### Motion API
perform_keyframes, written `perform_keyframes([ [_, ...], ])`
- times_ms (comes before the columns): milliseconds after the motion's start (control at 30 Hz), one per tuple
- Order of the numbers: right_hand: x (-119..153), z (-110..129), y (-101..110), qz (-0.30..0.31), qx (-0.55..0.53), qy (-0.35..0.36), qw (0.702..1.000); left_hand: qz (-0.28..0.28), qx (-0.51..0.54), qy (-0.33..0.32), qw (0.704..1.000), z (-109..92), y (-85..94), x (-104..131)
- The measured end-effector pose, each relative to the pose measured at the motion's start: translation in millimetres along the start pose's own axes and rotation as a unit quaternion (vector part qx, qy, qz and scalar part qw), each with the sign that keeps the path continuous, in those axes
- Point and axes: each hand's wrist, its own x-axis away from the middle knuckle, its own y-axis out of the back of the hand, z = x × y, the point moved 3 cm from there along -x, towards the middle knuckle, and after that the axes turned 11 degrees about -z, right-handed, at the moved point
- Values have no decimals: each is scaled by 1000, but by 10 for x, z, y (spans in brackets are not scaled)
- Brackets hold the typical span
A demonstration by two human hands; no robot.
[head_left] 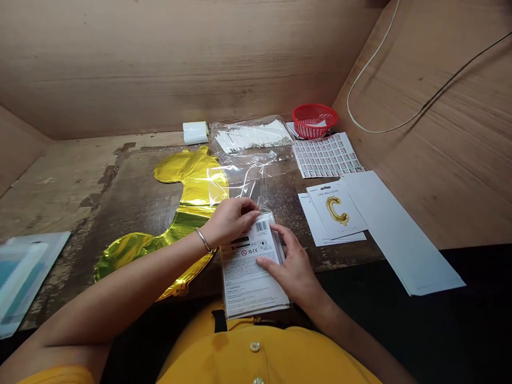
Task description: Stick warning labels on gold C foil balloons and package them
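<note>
At the far left, clear plastic sleeves [34, 277] with blue areas lay on the worn surface [132, 197]. To their right, a gold foil balloon [190, 186] lay flat. The left forearm crossed in front of the balloon and obstructed part of its lower half. A white roll [196, 133] was positioned behind the balloon, near the back panel.

The left hand [230, 221], with 1 metal bangle at the wrist, was placed over the top end of the printed packs [256, 288]. Its grip was curled inward; whether it was clamped on film could not be told. The packs were stacked at the near edge of the surface, between the 2 hands, with a barcode and warning text facing up. The left hand covered part of the print. Clear film [244, 181] extended beyond the packs and overlapped the balloon's right side. Farther back, a clear bag [256, 136] contained white sticks.

The right hand [294, 261] had its grip clamped on the packs, thumb on the face and fingers at the right edge. Behind it stood a red basket [315, 121], with a sticker sheet [328, 154] in front. Nearer lay overlapping "FOIL BALLOONS" cards [338, 210]. Long white sheets [408, 240] adjoined the cards at the right. A cable [354, 85] hung against the right panel.
</note>
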Motion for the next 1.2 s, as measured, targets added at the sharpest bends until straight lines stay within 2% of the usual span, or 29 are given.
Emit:
perform_keyframes([
  [133, -32, -17, 4, 19, 12, 0, 1000, -13, 11, 2, 1000, -12, -1, 3],
  [400, -169, 39, 12, 96, 22, 27, 995, -55, -27, -69, 996, -5, -35, 145],
  [567, -207, 30, -3, 131, 15, 35, 991, -50, -49, -94, 993, 38, -55, 169],
  [633, -213, 15, -8, 136, 15, 31, 990, -16, -59, -101, 993, 11, -4, 153],
  [733, -207, -7, -11, 133, 14, 22, 991, 93, -112, -104, 984, -66, 111, 134],
  [800, -199, -20, -12, 132, 13, 19, 991, 159, -168, -106, 967, -112, 191, 130],
  [1000, -196, -50, -12, 134, 16, 15, 991, 280, -241, -150, 917, -161, 274, 133],
  [1100, -199, -42, -4, 137, 16, 9, 990, 301, -250, -151, 908, -137, 248, 136],
  [1200, -203, -30, 7, 132, 14, 5, 991, 266, -266, -140, 916, -104, 206, 147],
])
